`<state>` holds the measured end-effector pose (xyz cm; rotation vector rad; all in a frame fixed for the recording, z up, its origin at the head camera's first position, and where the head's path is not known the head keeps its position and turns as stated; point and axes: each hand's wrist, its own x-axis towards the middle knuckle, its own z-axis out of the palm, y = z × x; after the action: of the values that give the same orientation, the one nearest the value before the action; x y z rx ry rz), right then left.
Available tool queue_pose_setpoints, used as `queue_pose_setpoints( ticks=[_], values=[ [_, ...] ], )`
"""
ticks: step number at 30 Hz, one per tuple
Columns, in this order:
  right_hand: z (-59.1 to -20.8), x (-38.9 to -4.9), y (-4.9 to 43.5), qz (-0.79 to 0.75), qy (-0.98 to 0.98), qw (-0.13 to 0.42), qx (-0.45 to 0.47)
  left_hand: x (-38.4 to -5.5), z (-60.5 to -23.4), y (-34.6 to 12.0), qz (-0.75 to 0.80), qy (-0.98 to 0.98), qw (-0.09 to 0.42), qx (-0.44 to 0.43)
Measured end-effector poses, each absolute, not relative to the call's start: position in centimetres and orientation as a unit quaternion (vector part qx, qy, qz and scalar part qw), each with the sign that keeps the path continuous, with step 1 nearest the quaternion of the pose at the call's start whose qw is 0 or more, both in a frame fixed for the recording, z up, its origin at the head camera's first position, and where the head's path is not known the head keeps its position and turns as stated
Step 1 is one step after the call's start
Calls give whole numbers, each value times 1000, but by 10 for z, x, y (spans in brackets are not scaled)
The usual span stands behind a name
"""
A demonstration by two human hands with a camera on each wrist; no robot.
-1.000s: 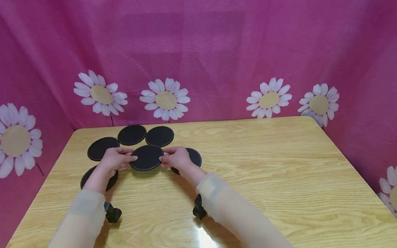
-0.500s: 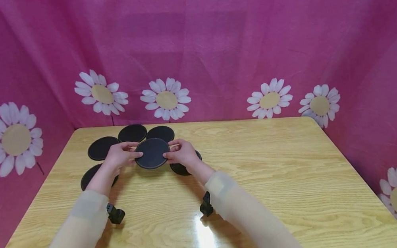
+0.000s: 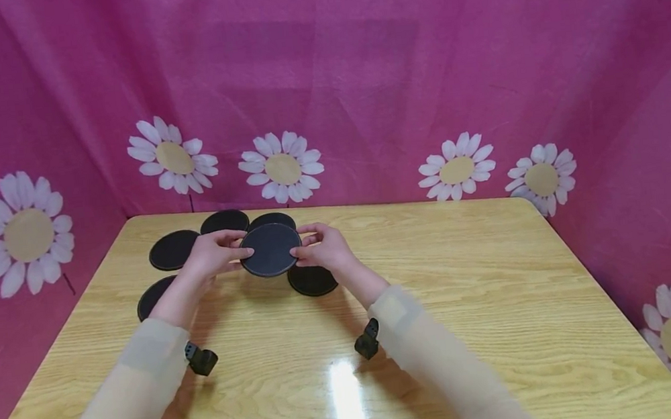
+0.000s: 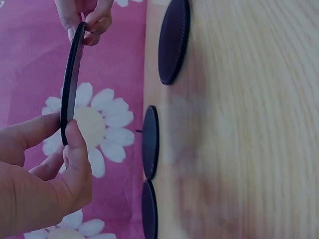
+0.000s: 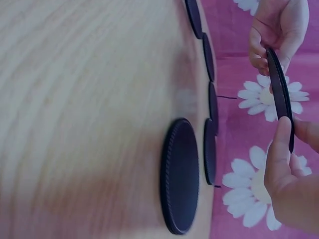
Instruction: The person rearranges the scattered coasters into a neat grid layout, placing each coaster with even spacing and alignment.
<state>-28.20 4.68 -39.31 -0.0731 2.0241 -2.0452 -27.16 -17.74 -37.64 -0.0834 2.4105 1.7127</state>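
My left hand (image 3: 211,256) and right hand (image 3: 328,248) pinch a round black coaster (image 3: 270,249) by its opposite edges, thumbs on the near face. It is raised above the table and tilted toward the head camera, overlapping a coaster (image 3: 272,218) lying behind it. In the left wrist view the held coaster (image 4: 71,84) appears edge-on and thin. Another coaster (image 3: 313,280) lies just below my right hand. To the left are further coasters: one at the back (image 3: 224,221), one (image 3: 174,250) beyond my left wrist, and one (image 3: 155,298) partly covered by my left forearm.
The light wooden table (image 3: 472,304) stretches away to the right. A pink curtain (image 3: 360,86) with white flowers hangs behind and at both sides. Small black cameras (image 3: 202,361) are strapped at both wrists.
Both hands have carried the held coaster up and to the right, raising its tilt toward the head camera. The coasters on the table have stayed in place.
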Motion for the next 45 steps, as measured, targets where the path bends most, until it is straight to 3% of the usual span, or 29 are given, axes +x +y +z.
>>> queue_pose_setpoints(
  ticks=[27, 45],
  values=[
    [-361, -274, 124, -679, 725, 112, -35, -267, -346, -108, 627, 775, 72, -7],
    [-368, -267, 164, -663, 742, 92, -32, -266, -365, -67, 664, 746, 52, 11]
  ],
)
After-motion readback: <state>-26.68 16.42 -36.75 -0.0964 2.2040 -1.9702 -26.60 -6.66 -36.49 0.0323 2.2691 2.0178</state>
